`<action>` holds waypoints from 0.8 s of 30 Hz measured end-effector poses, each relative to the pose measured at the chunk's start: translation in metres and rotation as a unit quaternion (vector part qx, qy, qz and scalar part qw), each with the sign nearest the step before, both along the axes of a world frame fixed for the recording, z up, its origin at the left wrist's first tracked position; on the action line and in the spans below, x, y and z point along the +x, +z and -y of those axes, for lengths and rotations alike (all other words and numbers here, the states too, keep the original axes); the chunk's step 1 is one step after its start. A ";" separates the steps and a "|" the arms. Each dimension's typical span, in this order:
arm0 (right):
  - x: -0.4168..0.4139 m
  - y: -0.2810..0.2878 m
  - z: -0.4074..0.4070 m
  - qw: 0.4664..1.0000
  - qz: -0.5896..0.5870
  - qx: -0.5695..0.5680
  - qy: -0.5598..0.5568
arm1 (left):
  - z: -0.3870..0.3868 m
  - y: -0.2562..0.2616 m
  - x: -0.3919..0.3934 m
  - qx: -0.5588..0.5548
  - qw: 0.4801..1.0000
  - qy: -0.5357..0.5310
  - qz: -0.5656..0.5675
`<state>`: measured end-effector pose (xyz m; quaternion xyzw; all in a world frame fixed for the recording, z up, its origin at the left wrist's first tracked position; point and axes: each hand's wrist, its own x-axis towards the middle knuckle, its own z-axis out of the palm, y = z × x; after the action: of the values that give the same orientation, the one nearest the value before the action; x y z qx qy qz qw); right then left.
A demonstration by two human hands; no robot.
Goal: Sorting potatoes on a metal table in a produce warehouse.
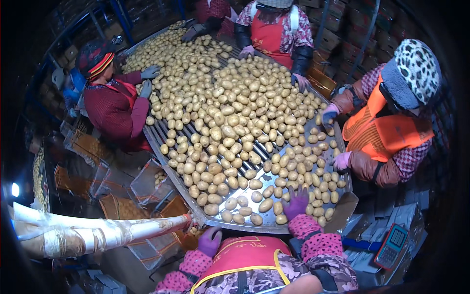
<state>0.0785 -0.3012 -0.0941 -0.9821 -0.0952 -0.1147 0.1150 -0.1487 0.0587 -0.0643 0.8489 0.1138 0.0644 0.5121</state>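
A metal sorting table (176, 182) covered with many potatoes (227, 110) stands before me. My right hand (296, 203), in a purple glove, reaches over the near edge and rests with spread fingers among potatoes on the smooth metal end; whether it grips one cannot be told. Lower left, my left hand (209, 241), also gloved in purple, is off the table beside the near edge, close to my red apron (246, 253). Its fingers are bent, and their inner side is hidden. Dark roller bars (189, 128) show between the potatoes.
Co-workers stand at the left (114, 99), far side (273, 33) and right (389, 121), gloved hands at the potatoes. A wrapped white pole (110, 233) juts in from lower left. Mesh-lined crates (121, 207) stand at left. A digital scale or calculator (391, 246) lies on stacked cartons at lower right.
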 end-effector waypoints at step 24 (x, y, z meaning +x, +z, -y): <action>0.262 0.019 -0.122 0.947 -0.218 -0.065 0.228 | 0.067 -0.014 0.204 0.260 0.956 -0.124 -0.048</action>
<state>0.3405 -0.1793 -0.0754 -0.9405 -0.2965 0.1382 0.0916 0.0553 -0.0081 -0.0783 0.9623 0.0116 -0.0132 0.2713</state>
